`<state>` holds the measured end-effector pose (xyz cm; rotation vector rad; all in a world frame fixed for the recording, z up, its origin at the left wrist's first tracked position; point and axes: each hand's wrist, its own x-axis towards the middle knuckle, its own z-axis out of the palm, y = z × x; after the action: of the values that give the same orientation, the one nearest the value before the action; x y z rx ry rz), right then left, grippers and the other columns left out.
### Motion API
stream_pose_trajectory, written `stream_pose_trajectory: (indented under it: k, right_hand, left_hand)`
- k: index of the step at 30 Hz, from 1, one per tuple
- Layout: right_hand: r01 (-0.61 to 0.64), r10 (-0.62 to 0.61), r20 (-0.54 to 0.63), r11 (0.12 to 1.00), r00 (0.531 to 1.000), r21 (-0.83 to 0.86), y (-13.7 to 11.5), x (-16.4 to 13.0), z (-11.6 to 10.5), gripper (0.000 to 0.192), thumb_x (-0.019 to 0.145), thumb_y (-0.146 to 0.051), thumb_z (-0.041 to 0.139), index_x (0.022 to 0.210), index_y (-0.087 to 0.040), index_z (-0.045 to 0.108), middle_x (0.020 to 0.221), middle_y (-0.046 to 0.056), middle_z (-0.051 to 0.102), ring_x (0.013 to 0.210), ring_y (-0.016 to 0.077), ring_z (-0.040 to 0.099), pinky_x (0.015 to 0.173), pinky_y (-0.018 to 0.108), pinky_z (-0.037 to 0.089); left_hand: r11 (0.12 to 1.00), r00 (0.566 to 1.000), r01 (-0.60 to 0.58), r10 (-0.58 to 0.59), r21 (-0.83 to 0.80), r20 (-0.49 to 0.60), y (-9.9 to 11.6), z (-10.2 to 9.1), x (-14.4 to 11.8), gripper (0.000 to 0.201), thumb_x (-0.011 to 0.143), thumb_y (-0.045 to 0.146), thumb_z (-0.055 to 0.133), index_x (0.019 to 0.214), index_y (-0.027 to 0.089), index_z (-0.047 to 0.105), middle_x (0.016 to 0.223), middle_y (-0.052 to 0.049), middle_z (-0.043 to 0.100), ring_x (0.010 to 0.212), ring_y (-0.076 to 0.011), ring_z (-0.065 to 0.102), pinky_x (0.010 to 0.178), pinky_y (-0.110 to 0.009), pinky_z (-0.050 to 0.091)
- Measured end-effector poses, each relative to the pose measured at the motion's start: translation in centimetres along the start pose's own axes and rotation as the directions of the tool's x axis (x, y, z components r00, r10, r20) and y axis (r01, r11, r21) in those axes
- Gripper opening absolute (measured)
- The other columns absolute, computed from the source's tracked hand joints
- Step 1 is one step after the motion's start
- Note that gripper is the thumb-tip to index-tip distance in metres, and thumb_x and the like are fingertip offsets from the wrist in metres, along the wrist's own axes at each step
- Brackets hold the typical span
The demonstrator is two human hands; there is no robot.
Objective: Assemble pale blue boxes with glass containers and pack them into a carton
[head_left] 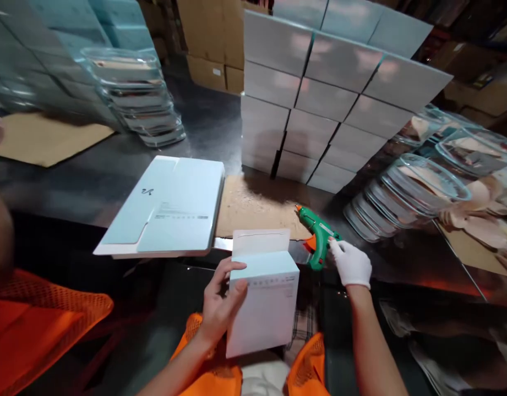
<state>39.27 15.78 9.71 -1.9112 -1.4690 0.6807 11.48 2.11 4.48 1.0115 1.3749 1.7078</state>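
My left hand [221,305] grips a small pale-blue and white carton [266,297] by its left side, held upright at the table's near edge with its top flap raised. My right hand [351,264], in a white glove, closes around the handle of a green glue gun [318,231] that lies on the dark table with its orange nozzle pointing up-left toward a glue-spattered cardboard sheet [253,206]. A stack of flat, unfolded pale-blue cartons [166,206] lies to the left of the held carton.
A wall of stacked finished white boxes [319,99] stands at the back. Nested clear plastic trays sit at the right [405,198] and at the back left [133,93]. Another person's orange mesh vest [38,324] fills the lower left. Brown cardboard [42,140] lies at far left.
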Motion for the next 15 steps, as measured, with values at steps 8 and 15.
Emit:
stream_pose_trajectory:
  k: [8, 15]
  right_hand:
    - [-0.226, -0.089, 0.501, 0.815, 0.861, 0.534, -4.5, -6.4, 3.6, 0.061, 0.068, -0.057, 0.092, 0.111, -0.015, 0.08, 0.101, 0.008, 0.082, 0.089, 0.0232, 0.074, 0.077, 0.032, 0.06]
    - [0.148, -0.498, 0.501, 0.799, 0.708, 0.583, -3.4, -6.0, 1.8, 0.083, 0.075, -0.093, 0.065, 0.108, -0.02, 0.084, 0.123, 0.015, 0.079, 0.115, 0.0331, 0.074, 0.104, 0.046, 0.057]
  left_hand:
    - [0.99, 0.982, 0.049, -0.025, -0.13, 0.187, -0.7, 0.7, -0.2, 0.045, 0.084, 0.064, 0.077, 0.092, 0.02, 0.076, 0.12, -0.014, 0.073, 0.107, -0.0298, 0.073, 0.087, -0.036, 0.056]
    - [0.946, 0.986, 0.128, -0.09, -0.299, 0.137, -2.2, 0.8, 0.2, 0.057, 0.089, 0.059, 0.076, 0.132, 0.032, 0.048, 0.125, -0.011, 0.073, 0.096, -0.0232, 0.075, 0.083, -0.034, 0.058]
